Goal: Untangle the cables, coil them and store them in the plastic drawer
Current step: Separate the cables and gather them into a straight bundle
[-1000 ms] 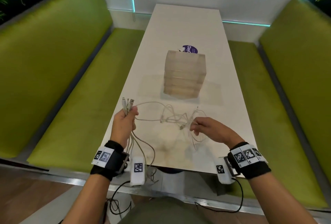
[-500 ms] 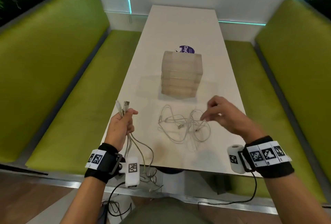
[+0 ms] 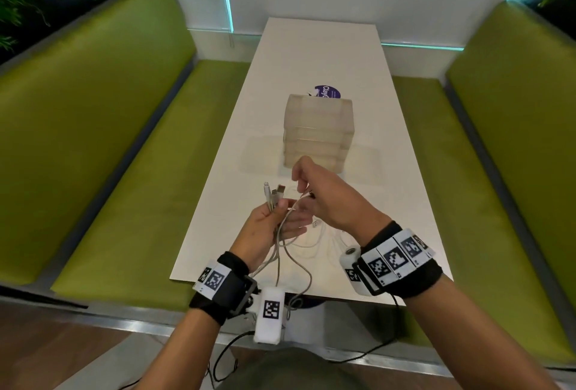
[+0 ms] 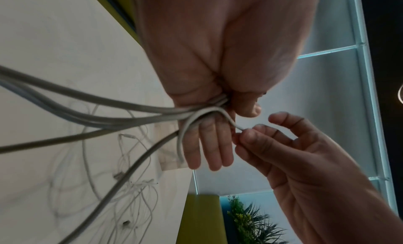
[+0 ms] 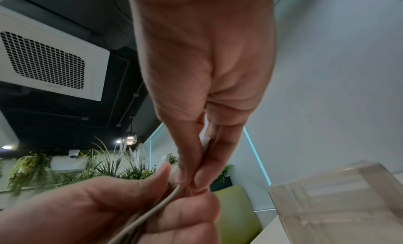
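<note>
My left hand (image 3: pixel 276 213) grips a bundle of grey cables (image 3: pixel 277 252) just above the table's near edge. Their plugs (image 3: pixel 274 192) stick up past the thumb, and the rest hangs off the table. In the left wrist view the thumb presses the grey cables (image 4: pixel 91 116) against the palm. My right hand (image 3: pixel 307 195) is right beside it and pinches one cable's end (image 4: pixel 238 127) between thumb and forefinger (image 5: pixel 185 177). A tangle of thin white cables (image 3: pixel 314 235) lies on the table under both hands. The translucent plastic drawer unit (image 3: pixel 318 137) stands behind them, all drawers closed.
The white table (image 3: pixel 311 53) runs away from me between two green benches (image 3: pixel 131 156) (image 3: pixel 467 187). A purple round sticker (image 3: pixel 325 93) shows just behind the drawer unit. Black wrist-camera leads hang below the table's near edge.
My right hand left the white tangle and moved left to the left hand, where it now pinches a cable end. The left hand rose slightly toward the table's middle with its bundle.
</note>
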The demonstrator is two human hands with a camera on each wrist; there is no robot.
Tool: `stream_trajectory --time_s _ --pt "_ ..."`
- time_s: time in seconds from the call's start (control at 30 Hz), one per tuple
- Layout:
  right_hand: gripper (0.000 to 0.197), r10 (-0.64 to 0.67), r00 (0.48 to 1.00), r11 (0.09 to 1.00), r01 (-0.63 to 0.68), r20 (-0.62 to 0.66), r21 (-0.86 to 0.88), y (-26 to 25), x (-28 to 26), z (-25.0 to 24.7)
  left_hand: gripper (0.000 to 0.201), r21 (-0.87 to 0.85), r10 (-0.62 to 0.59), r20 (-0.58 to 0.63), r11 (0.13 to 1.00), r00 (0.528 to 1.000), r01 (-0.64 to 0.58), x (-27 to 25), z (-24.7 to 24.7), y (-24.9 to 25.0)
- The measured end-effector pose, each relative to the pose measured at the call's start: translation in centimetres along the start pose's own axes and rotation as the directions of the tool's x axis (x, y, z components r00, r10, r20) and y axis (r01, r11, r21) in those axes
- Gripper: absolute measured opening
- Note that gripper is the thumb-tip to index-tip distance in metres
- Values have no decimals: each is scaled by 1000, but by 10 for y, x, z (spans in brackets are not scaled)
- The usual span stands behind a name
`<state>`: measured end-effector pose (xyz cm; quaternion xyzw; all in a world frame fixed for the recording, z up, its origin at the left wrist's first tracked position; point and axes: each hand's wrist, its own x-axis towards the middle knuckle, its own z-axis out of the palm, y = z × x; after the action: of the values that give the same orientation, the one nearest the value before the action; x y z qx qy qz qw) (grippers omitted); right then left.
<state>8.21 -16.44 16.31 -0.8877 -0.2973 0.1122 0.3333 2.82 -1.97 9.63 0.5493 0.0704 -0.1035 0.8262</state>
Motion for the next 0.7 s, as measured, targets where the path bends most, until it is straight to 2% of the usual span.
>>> stream_trajectory --time_s 0.07,0.13,0.23,0.3,0.47,0.63,0.7 --pt "41 40 999 999 -40 -5 12 0 2 -3 39 10 -13 71 1000 997 12 -2 -1 0" --pt "45 77 996 983 -69 -44 172 -2 3 -4 36 30 -25 167 999 986 21 -5 0 -1" --pt "47 126 988 878 -68 -92 474 -5 0 -1 33 39 -28 263 999 964 19 -8 -1 -2" --pt "42 139 983 835 -52 -118 548 -3 -3 2 35 38 -33 275 999 961 23 -8 -3 -1" --pt "15 110 975 838 14 -193 545 7 -6 10 33 31 -33 250 999 968 26 -6 -5 1" --pt "12 24 983 902 58 -182 429 12 -1 6 32 62 -34 235 998 971 20 -6 -7 -1" --pt "16 28 983 898 55 -181 438 14 1 5 31 80 -21 228 997 974 2 -7 -7 -2"
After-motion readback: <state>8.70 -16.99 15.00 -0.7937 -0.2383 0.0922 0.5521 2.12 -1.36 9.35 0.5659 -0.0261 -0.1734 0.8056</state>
